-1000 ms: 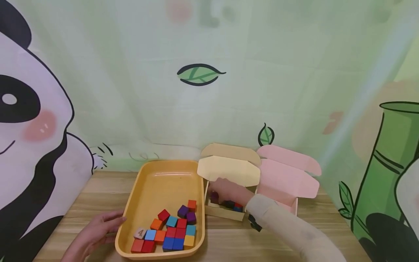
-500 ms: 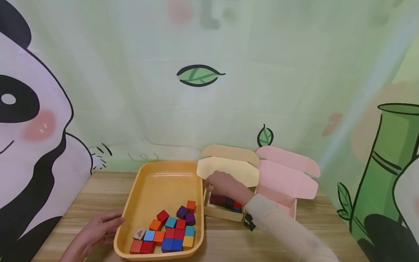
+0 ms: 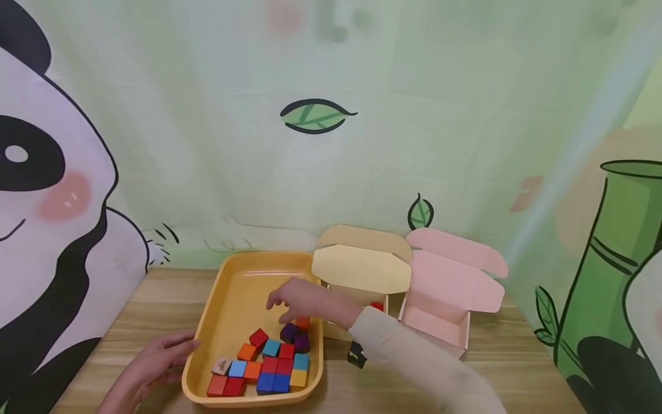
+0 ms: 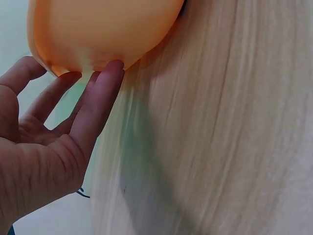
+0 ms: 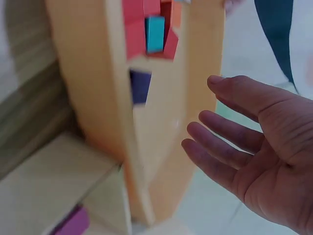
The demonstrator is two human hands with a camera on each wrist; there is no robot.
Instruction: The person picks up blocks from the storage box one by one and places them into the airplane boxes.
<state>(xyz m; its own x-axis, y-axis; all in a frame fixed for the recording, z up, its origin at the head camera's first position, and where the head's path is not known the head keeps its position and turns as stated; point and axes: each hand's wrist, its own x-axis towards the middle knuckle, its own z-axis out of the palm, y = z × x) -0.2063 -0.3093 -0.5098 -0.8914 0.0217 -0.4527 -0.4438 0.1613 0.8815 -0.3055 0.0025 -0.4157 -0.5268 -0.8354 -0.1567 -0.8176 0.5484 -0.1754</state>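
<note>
Sharp-edged coloured cubes (image 3: 270, 364) lie in the near half of a smooth yellow tray (image 3: 248, 403) with rounded corners; a pale cube (image 3: 221, 366) marked 4 sits near its near-left corner. The right hand (image 3: 305, 299) hangs over the tray's right edge, grip apart. The left hand (image 3: 160, 357) has its grip apart, fingertips touching the tray's left edge. Right of the tray on the streaky, wood-grained worktop (image 3: 165, 293) stand a flapped cream box (image 3: 362, 269) and a pink box (image 3: 437, 319).

Soft, muted light; right wrist view's tray (image 5: 90, 73) seems blurred.
</note>
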